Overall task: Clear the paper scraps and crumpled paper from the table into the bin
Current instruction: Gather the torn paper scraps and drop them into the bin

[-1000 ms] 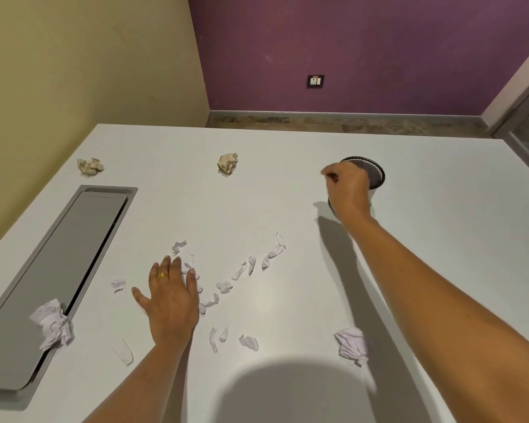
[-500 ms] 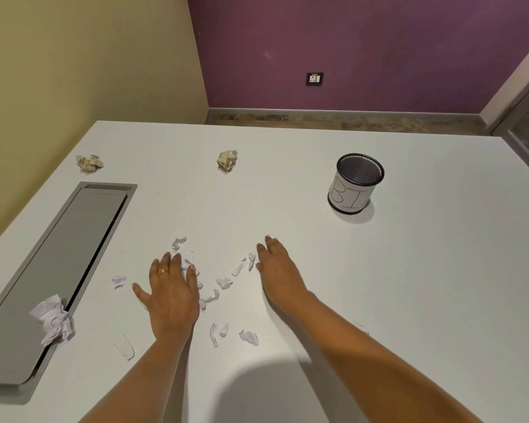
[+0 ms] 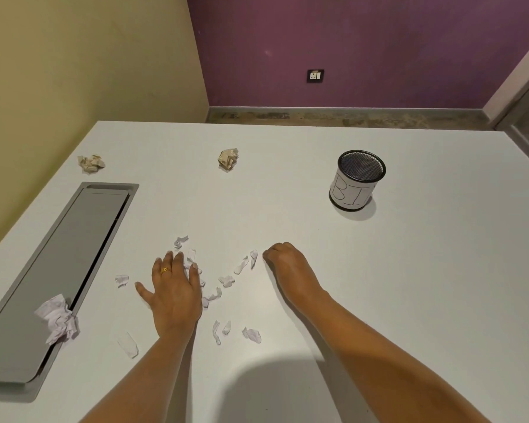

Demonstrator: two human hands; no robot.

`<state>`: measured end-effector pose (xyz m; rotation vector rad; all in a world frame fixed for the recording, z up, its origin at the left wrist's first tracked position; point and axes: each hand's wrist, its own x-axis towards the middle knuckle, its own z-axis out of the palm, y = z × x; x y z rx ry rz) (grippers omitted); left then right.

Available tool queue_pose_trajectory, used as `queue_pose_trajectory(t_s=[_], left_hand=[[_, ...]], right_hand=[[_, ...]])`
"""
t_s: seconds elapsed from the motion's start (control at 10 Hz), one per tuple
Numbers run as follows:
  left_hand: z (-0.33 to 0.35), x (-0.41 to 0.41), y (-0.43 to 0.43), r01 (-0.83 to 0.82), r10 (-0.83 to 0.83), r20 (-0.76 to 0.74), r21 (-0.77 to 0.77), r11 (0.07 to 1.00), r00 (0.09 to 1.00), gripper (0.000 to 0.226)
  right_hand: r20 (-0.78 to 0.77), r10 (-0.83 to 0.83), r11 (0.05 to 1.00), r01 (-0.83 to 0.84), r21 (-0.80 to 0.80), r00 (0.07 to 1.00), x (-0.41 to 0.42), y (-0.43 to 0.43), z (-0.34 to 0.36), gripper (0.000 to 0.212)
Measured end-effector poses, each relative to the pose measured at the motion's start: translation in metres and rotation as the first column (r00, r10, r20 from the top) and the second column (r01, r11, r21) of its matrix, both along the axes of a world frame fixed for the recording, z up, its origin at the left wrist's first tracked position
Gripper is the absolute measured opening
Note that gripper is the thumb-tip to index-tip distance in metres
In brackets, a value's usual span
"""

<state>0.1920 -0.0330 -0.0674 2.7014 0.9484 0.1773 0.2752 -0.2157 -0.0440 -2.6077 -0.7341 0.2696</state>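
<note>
Several small white paper scraps lie scattered on the white table between my hands. My left hand rests flat on the table with its fingers spread, covering some scraps. My right hand is curled into a loose fist on the table just right of two scraps, on the spot where a few scraps lay; its contents are hidden. The mesh bin, with a white label, stands upright at the far right. Two brown crumpled papers sit far back. A white crumpled paper lies at the left.
A long grey cable hatch is set into the table's left side, and the white crumpled paper lies on its edge. Yellow and purple walls stand beyond the table's far edge. My head's shadow falls on the near edge.
My right hand came back from the bin to the scraps, lay flat over them, and has now curled its fingers shut. My left hand has stayed flat in place.
</note>
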Motion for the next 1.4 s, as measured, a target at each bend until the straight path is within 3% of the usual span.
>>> queue_pose_trajectory(t_s=[0.2, 0.4, 0.6, 0.7, 0.9, 1.1, 1.3, 1.4], left_hand=[[0.000, -0.001, 0.000, 0.000, 0.000, 0.003, 0.009, 1.000, 1.000, 0.040], [0.001, -0.001, -0.001, -0.001, 0.001, 0.004, 0.006, 1.000, 1.000, 0.041], [0.001, 0.000, -0.001, -0.003, 0.003, -0.001, 0.009, 1.000, 1.000, 0.040], [0.002, 0.000, -0.001, -0.003, 0.003, -0.001, 0.010, 1.000, 1.000, 0.040], [0.002, -0.001, -0.002, -0.005, 0.005, 0.001, 0.006, 1.000, 1.000, 0.041], [0.002, -0.001, -0.001, -0.011, 0.011, 0.006, -0.006, 1.000, 1.000, 0.041], [0.000, -0.001, 0.001, -0.009, 0.012, 0.053, -0.057, 0.998, 0.999, 0.040], [0.001, -0.003, 0.003, -0.023, 0.042, 0.155, -0.121, 0.992, 0.987, 0.037]], right_hand=[[-0.071, -0.089, 0.984, 0.098, 0.146, 0.994, 0.005, -0.001, 0.004, 0.015], [-0.173, -0.216, 0.901, 0.264, 0.343, 0.961, 0.041, -0.013, 0.037, 0.026], [0.035, -0.484, 0.809, 0.432, 0.398, 0.875, 0.107, -0.053, 0.081, 0.026], [0.004, -0.607, 0.725, 0.551, 0.412, 0.795, 0.123, -0.066, 0.088, 0.029], [0.126, -0.605, 0.778, 0.550, 0.302, 0.786, 0.131, -0.075, 0.078, 0.028], [0.255, -0.573, 0.798, 0.460, 0.390, 0.779, 0.117, -0.069, 0.070, 0.027], [0.137, -0.456, 0.825, 0.361, 0.435, 0.879, 0.064, -0.049, 0.025, 0.025], [0.027, -0.370, 0.885, 0.343, 0.315, 0.929, 0.035, -0.041, -0.008, 0.029]])
